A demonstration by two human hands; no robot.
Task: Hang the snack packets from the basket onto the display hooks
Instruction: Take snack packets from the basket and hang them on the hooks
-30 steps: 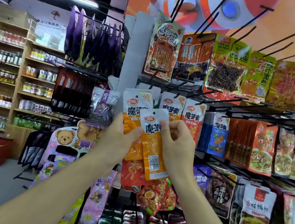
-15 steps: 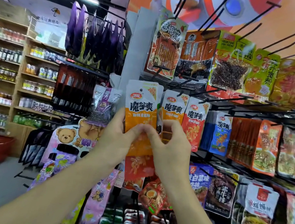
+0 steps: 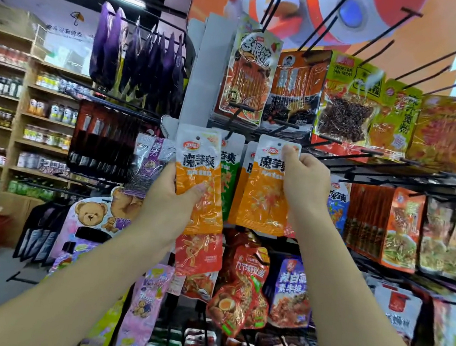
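Your left hand [image 3: 168, 203] grips an orange 魔芋爽 packet [image 3: 200, 175]; your right hand [image 3: 306, 179] pinches a second packet [image 3: 263, 194] by its top. At one o'clock hangs a VEGETARIAN MEAT pack [image 3: 347, 101].

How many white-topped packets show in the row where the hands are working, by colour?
Orange: 3 (left-hand packet gripped by left hand, right-hand packet pinched by right hand, hanging orange packet partly hidden behind it)
Green: 1 (green packet)
Blue: 1 (blue packet)
Total: 5
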